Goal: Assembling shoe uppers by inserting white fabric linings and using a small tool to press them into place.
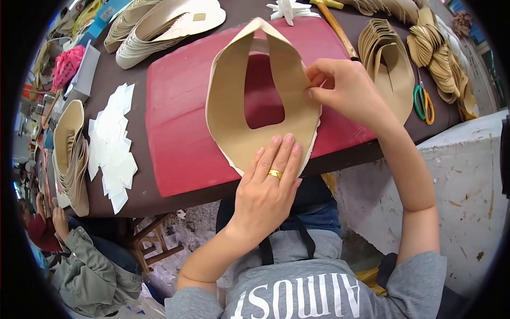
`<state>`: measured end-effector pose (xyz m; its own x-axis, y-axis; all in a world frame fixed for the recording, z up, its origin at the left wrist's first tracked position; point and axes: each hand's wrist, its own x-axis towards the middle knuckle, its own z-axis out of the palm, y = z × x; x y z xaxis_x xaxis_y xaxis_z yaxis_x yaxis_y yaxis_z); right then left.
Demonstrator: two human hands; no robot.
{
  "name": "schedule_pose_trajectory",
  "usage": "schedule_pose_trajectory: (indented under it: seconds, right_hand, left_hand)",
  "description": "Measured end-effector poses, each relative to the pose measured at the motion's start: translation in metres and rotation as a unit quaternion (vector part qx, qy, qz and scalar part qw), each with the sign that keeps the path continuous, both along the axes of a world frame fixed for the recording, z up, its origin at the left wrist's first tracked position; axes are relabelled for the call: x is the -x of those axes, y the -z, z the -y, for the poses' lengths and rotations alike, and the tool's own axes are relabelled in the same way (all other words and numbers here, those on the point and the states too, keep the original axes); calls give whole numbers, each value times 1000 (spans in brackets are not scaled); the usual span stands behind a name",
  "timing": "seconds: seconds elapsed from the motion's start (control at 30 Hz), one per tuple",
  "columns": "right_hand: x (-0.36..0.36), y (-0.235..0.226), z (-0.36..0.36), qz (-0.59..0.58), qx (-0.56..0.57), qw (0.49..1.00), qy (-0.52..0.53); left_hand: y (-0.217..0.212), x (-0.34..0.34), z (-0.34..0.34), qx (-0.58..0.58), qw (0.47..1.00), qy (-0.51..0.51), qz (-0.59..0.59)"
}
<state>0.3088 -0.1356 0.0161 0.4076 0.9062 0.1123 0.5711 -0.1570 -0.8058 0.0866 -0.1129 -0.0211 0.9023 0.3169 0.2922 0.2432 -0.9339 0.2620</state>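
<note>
A tan shoe upper (pixel 226 101) with a pale ragged edge lies on a red mat (pixel 175 127); its long opening shows the mat through it. My left hand (pixel 268 183), a gold ring on one finger, rests with outstretched fingers on the wide near end of the upper. At the upper's right edge, my right hand (pixel 345 87) has thumb and forefinger pinched together on the rim. Whether a small piece is also between those fingertips cannot be made out.
White cut pieces (pixel 114 143) lie left of the mat, beside stacked uppers (pixel 71 157). More stacks (pixel 385 58) stand right, near scissors (pixel 425 103) with green and orange handles. A wooden-handled hammer (pixel 337 29) touches the mat's far right. Another person's sleeve (pixel 95 266) shows at lower left.
</note>
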Motion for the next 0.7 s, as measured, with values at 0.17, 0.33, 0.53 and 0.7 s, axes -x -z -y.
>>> schedule_pose_trajectory:
  seconds: [0.17,0.33,0.53,0.7]
  right_hand:
    - [-22,7,-11,-3,85,996,-17]
    - [-28,3,-21,44,48,998,-25]
    - [-24,6,-30,136,-45,989,-40]
    - [-32,-11,-40,254,-77,960,-95]
  left_hand:
    - [-3,-15,-8,11,1000,1,7]
    - [-11,-37,-9,-22,999,-37,-7]
    - [-11,-53,-18,-7,998,-57,-41]
    - [-7,-59,-39,-44,998,-30,-36]
